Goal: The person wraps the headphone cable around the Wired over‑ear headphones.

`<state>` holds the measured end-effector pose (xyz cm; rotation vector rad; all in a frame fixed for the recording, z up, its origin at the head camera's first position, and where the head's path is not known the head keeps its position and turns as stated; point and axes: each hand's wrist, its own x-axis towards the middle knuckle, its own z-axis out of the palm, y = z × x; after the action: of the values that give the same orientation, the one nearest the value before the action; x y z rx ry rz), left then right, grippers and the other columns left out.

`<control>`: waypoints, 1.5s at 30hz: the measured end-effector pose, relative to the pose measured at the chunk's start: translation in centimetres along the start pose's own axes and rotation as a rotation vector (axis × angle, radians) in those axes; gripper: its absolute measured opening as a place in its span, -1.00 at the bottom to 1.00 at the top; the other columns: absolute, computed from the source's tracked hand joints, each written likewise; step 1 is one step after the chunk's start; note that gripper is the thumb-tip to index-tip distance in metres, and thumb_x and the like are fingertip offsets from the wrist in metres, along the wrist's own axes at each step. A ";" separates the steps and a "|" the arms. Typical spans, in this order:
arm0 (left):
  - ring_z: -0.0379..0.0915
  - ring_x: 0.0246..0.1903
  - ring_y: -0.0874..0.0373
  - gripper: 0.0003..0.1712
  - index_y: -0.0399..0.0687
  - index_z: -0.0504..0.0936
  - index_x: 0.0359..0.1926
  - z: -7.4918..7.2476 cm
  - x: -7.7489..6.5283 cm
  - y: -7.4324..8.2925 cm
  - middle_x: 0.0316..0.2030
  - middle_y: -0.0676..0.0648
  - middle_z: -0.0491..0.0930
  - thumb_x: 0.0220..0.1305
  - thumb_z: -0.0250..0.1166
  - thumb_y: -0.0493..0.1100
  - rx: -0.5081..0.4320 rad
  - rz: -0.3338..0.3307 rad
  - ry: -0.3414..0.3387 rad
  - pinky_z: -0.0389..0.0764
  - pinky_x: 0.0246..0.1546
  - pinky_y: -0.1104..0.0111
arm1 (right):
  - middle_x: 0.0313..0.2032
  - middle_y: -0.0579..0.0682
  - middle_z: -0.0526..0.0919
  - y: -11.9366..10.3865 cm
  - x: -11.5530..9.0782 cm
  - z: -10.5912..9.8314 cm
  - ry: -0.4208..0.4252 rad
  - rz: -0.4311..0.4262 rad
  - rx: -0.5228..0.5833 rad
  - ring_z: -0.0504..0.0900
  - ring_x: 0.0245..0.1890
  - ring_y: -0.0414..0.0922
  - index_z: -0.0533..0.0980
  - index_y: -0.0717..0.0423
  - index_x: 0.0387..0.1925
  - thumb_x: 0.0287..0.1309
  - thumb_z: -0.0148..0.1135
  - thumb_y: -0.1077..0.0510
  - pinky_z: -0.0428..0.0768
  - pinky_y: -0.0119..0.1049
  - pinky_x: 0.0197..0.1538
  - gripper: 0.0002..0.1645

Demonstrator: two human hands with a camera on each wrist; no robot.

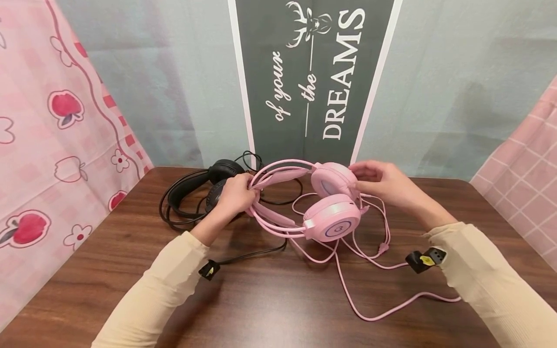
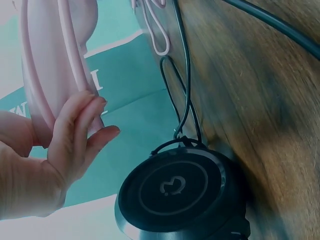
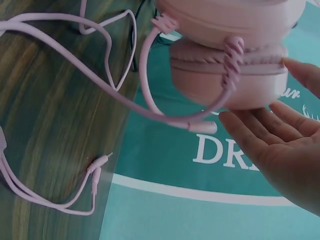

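A pink headset (image 1: 332, 217) is held up over the wooden table, ear cups to the right and headband to the left. My left hand (image 1: 237, 193) grips the top of its headband (image 2: 70, 55), fingers and thumb curled round the band. At the far ear cup (image 3: 227, 82) is my right hand (image 1: 383, 181), its thumb at the cushion and its fingers against the outer shell. The near ear cup bears a round ring logo. Behind and beside my left hand lies a black headset (image 1: 183, 193); one of its ear cups (image 2: 172, 187) shows a similar logo.
Pink cable (image 1: 370, 319) loops over the table (image 1: 261, 309) below the pink headset and toward my right sleeve. Black cable (image 1: 261, 253) runs near my left wrist. A grey cloth backdrop (image 1: 183, 87) with lettering stands behind, with pink patterned cloths (image 1: 69, 169) at the sides.
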<state>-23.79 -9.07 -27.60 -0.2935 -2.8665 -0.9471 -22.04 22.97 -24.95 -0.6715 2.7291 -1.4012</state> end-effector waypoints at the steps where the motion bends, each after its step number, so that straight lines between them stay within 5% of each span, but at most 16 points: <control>1: 0.56 -0.51 0.05 -0.72 -0.31 0.55 -0.13 -0.1 0.0 -0.1 -0.38 -0.22 0.58 0.09 0.14 -0.35 -0.022 -0.011 -0.010 0.61 -0.54 0.34 | -0.08 0.27 0.55 0.1 -0.1 -0.2 0.003 0.000 0.007 0.56 -0.17 -0.33 0.38 0.36 0.06 0.12 0.22 0.21 0.54 -0.52 -0.14 -0.51; 10: 0.54 -0.71 0.12 -0.68 -0.36 0.53 -0.07 -1.6 0.0 -1.0 -0.49 -0.22 0.60 0.11 0.09 -0.37 -0.122 -0.017 0.008 0.58 -0.72 0.40 | -0.16 -0.05 0.63 0.6 -1.1 -2.3 0.067 0.027 -0.028 0.60 -0.22 -0.30 0.42 0.28 0.03 0.13 0.22 0.18 0.58 -0.45 -0.17 -0.56; 21: 0.50 -0.79 0.15 -0.68 -0.41 0.46 -0.04 -4.0 -0.5 -1.9 -0.61 -0.22 0.54 0.16 0.02 -0.41 -0.374 -0.091 0.016 0.63 -0.64 0.20 | -0.22 0.01 0.63 3.7 -3.3 -2.7 -0.130 -0.069 -0.195 0.58 -0.24 -0.28 0.51 0.21 -0.11 0.09 0.25 0.22 0.55 -0.48 -0.20 -0.70; 28: 0.52 -0.77 0.16 -0.60 -0.42 0.41 0.05 -5.6 -0.8 -3.2 -0.58 -0.24 0.56 0.16 0.01 -0.41 -0.369 -0.117 0.045 0.63 -0.59 0.17 | -0.30 -0.16 0.60 6.1 -4.7 -2.0 -0.237 -0.209 -0.213 0.56 -0.30 -0.27 0.52 0.19 -0.13 -0.03 0.33 0.27 0.55 -0.44 -0.25 -0.66; 38: 0.49 -0.79 0.21 -0.50 -0.42 0.30 0.17 -7.6 -1.4 -4.2 -0.60 -0.20 0.57 0.17 0.02 -0.39 -0.344 -0.124 0.112 0.61 -0.70 0.29 | -0.30 0.01 0.60 8.6 -6.7 -1.3 -0.332 -0.190 -0.172 0.54 -0.32 -0.18 0.49 0.33 -0.14 -0.07 0.37 0.24 0.53 -0.38 -0.30 -0.59; 45: 0.50 -0.80 0.21 -0.38 -0.45 0.12 0.27 -8.5 -1.8 -4.6 -0.63 -0.13 0.57 0.17 0.03 -0.40 -0.387 -0.132 0.110 0.61 -0.68 0.28 | -0.39 -0.07 0.53 10.6 -7.5 -0.7 -0.322 -0.270 -0.190 0.45 -0.41 -0.21 0.57 0.19 -0.28 -0.22 0.39 0.37 0.45 -0.37 -0.43 -0.67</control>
<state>-22.71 -18.03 -23.77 -0.0782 -2.6128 -1.4935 -19.33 31.68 -34.18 -1.1984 2.6019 -0.9645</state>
